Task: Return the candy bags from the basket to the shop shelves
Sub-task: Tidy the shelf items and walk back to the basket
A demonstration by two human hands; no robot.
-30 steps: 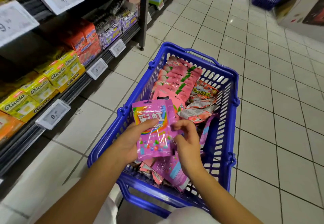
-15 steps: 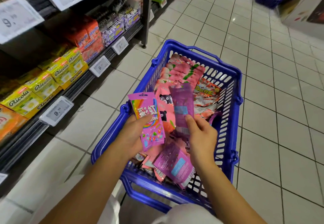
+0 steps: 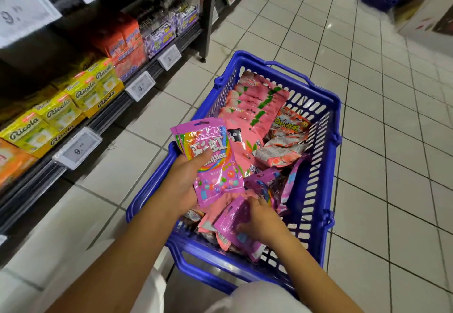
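The left hand grips a small stack of purple Skittles bags, thumb pressed across the front, held above the near left corner of the blue basket. The right hand reaches down into the basket's near end, fingers curled on another purple bag lying among pink packets. This looks like the gathering step; next, that bag needs lifting onto the stack, then carrying to the shelves left of the basket.
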